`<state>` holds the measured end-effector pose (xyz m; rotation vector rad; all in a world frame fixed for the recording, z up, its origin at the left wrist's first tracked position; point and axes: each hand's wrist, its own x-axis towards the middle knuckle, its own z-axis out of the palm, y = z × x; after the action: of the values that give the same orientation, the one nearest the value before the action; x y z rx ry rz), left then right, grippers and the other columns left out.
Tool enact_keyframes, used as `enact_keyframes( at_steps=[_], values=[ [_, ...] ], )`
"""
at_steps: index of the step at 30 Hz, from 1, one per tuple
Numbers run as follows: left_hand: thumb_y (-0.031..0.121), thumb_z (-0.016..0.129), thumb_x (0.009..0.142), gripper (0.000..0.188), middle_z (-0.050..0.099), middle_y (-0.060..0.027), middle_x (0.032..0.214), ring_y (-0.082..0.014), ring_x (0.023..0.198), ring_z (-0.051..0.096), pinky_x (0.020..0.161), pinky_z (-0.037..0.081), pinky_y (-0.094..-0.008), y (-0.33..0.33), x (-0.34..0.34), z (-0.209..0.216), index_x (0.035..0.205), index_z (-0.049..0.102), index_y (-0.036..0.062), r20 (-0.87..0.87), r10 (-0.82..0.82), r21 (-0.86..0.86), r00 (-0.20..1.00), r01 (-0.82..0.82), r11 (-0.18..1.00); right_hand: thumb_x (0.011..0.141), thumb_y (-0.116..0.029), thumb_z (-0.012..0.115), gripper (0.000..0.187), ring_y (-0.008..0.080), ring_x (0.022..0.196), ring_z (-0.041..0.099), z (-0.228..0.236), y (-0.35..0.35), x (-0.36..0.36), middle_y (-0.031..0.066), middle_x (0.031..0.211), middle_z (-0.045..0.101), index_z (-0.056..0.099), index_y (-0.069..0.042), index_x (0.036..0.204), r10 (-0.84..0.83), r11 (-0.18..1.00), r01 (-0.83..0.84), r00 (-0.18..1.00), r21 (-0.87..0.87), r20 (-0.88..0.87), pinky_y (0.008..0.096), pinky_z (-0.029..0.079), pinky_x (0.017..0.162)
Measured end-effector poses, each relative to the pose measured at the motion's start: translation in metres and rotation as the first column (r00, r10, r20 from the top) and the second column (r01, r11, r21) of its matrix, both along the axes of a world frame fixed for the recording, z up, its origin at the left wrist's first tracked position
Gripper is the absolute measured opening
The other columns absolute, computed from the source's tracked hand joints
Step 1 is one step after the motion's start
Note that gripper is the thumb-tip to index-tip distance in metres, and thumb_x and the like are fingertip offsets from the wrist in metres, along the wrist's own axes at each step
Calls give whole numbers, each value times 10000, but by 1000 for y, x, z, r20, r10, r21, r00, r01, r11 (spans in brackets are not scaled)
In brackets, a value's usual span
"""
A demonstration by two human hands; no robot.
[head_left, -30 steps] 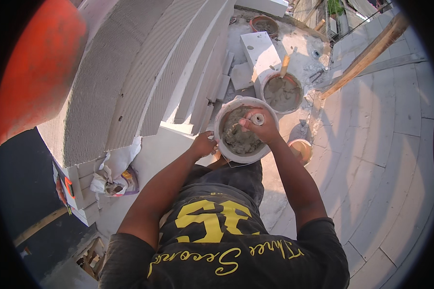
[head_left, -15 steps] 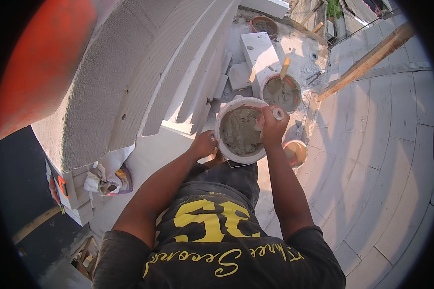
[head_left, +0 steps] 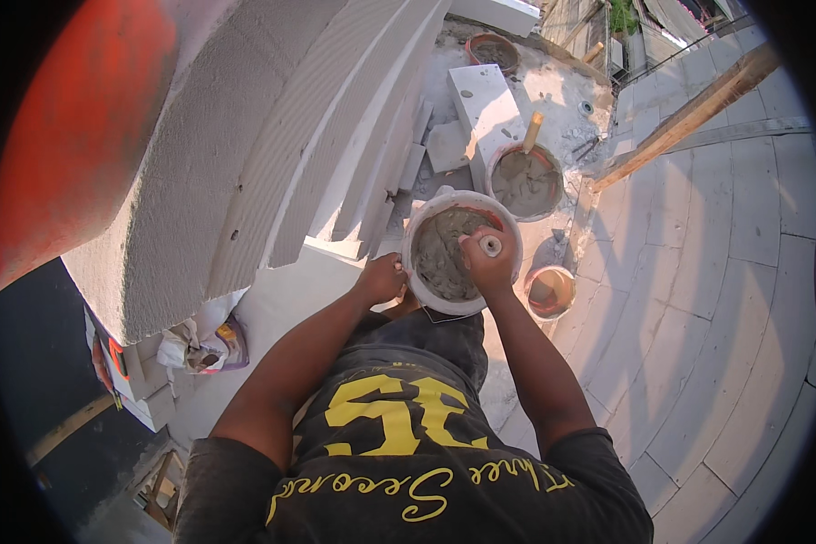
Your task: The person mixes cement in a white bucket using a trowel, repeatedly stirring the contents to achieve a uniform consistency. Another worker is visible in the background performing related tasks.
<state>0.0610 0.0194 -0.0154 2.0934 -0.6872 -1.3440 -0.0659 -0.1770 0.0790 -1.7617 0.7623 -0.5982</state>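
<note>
A round, pale-rimmed bucket [head_left: 415, 276] of wet grey mortar [head_left: 446, 258] is in front of my body. My left hand [head_left: 383, 277] is closed at its left rim and appears to grip the edge, though the fingertips are partly hidden. My right hand [head_left: 491, 265], over the right half of the bucket, wraps round a tool's handle [head_left: 490, 245] with a round pale end. It looks like a trowel, but its blade is hidden by the hand and the mortar. Reddish inner wall shows above the mortar at the far right of the bucket.
Beyond stands another mortar bucket [head_left: 553, 210] with a wooden handle [head_left: 533, 131] sticking out. A smaller bucket [head_left: 567, 306] sits to the right, another [head_left: 514, 56] far back. White blocks [head_left: 486, 95] lie behind; large pale blocks [head_left: 199, 172] rise at left. A timber [head_left: 689, 122] slants at right.
My right hand has moved left and slightly down with the tool, from the right rim to over the mortar. Mortar has shifted from the bucket's right wall. My left hand stays at the rim.
</note>
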Motion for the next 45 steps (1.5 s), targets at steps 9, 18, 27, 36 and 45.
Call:
enact_keyframes(
  at_steps=[9,18,27,36,45],
  values=[
    [157,592,945,422,711,-153,930,-180,744,689,645,551,-316,-7,6,19,1301,483,-41,-140,47,32,989,-43,999,772,-49,658,207,85,538,482,19,-14,7,8,580,538,535,-28,607,-98,990,89,992,113,76,268,387,535],
    [137,590,943,415,711,-154,918,-177,698,680,633,547,-313,-5,4,8,1309,485,-28,-50,-31,0,998,31,1000,769,-45,653,202,101,535,493,-2,-17,-10,3,568,533,546,-23,599,-228,959,227,974,168,-9,296,425,545],
    [170,593,946,417,707,-126,868,-171,651,677,548,496,-307,-9,3,24,1312,497,-5,-180,30,51,983,-21,998,779,-85,658,211,104,519,513,-13,-11,-16,11,574,542,535,-35,615,-293,948,290,956,133,6,265,423,529],
    [172,594,949,408,717,-127,917,-156,634,675,575,501,-293,-8,3,25,1311,506,5,-153,31,7,988,-30,1000,785,-43,632,166,115,487,516,3,-4,-8,45,565,551,558,-36,637,-572,755,455,809,473,135,267,434,513],
    [142,601,939,419,706,-135,889,-188,654,685,589,543,-314,-13,3,31,1307,500,-32,-221,82,39,972,-76,996,767,-74,659,141,156,657,583,1,-7,-2,37,622,579,592,7,674,-448,874,409,887,264,109,328,486,700]
  ],
)
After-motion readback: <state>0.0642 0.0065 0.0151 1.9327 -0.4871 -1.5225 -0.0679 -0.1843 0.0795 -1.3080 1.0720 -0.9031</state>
